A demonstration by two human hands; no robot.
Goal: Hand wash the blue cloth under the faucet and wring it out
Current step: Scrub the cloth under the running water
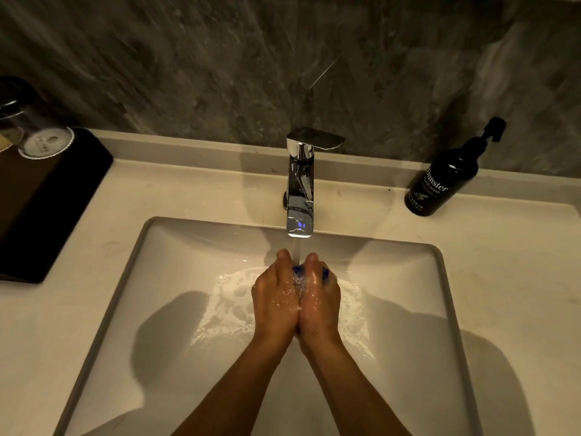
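Note:
Water runs from the chrome faucet (300, 196) into the white sink (176, 256). My left hand (275, 298) and my right hand (320, 298) are pressed side by side under the stream, both closed around the blue cloth (298, 273). Only small blue patches of the cloth show between my thumbs and past my right fingers; the rest is hidden inside my hands. Foamy water splashes in the basin around them.
A black hand wash pump bottle (446, 180) stands on the counter at the right of the faucet. A black tray (53, 196) with an upturned glass (37, 133) sits at the back left. A grey stone wall rises behind the counter.

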